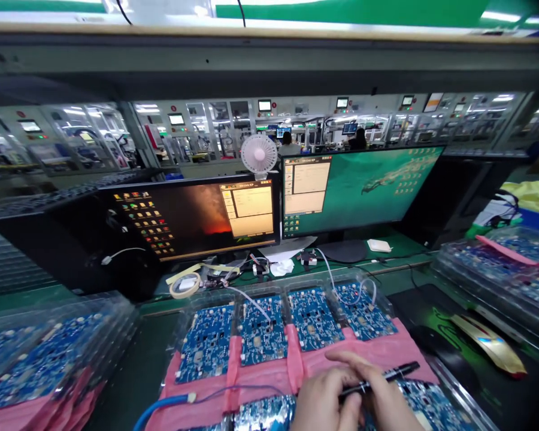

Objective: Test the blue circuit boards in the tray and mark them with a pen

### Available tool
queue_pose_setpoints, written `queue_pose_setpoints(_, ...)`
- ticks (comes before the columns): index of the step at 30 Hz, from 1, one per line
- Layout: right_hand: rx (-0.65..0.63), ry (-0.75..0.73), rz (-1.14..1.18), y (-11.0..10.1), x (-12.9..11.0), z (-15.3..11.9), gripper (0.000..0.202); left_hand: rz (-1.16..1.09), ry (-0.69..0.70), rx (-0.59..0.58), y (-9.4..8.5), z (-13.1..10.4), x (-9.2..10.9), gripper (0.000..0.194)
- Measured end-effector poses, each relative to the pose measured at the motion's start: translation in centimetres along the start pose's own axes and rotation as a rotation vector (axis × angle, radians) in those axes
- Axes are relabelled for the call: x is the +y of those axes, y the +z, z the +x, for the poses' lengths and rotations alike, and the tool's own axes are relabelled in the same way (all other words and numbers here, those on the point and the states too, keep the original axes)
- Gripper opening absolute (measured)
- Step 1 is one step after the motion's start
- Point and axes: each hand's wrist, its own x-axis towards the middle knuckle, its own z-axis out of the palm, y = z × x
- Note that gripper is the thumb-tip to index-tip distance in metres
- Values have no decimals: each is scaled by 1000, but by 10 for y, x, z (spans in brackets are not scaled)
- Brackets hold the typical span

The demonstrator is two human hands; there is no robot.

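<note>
My left hand [324, 400] and my right hand [381, 398] meet over the front of a clear plastic tray [179, 341] lined with pink strips [368, 350]. A black marker pen [397, 372] lies slanted in my right hand, its far end sticking out to the right. The fingers of my left hand are curled at the pen's other end, which is partly hidden. Blue circuit boards [314, 317] sit in the tray's back row; more lie in the front row, partly covered by my hands. Thin white cables [251, 302] reach two back-row boards.
Two monitors [197, 218] stand behind the tray, with a small fan [259, 154] between them. Stacked trays of boards flank me at left [49, 353] and right [498, 269]. A black mouse [444, 353] and a gold-coloured object [489, 344] lie right. A blue cable [161, 404] crosses front left.
</note>
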Motion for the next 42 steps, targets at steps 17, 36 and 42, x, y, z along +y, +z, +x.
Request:
queue_pose_setpoints(17,349,-6,-1152,-132,-11,91,21,846,-86,-103,-4,46,14,22)
queue_pose_setpoints(36,408,112,-1509,-119,-4,107,21,856,-121,-143,8,42,-14,23)
queue_pose_setpoints(42,505,87,-1411,-121,-13,105,21,853,-156,-161,7,42,-14,20)
